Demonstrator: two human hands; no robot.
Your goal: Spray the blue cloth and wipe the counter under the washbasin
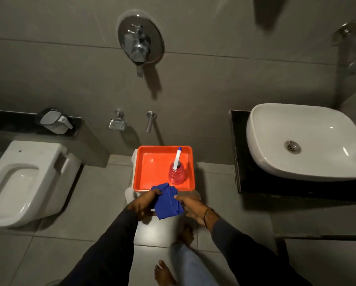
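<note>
A crumpled blue cloth (pixel 166 201) hangs between both hands just in front of an orange tray (pixel 150 168). My left hand (pixel 144 205) grips its left edge and my right hand (pixel 190 207) pinches its right edge. A pink spray bottle (pixel 176 172) with a white nozzle stands upright in the tray's right half. The white washbasin (pixel 305 141) sits on a black counter (pixel 238 153) to the right.
The tray rests on a white stool (pixel 131 195). A white toilet (pixel 24 182) stands at the left, with a dispenser (pixel 55 120) on the ledge behind it. Taps and a shower mixer (pixel 141 40) are on the grey wall. My bare feet (pixel 164 273) are on the tiled floor.
</note>
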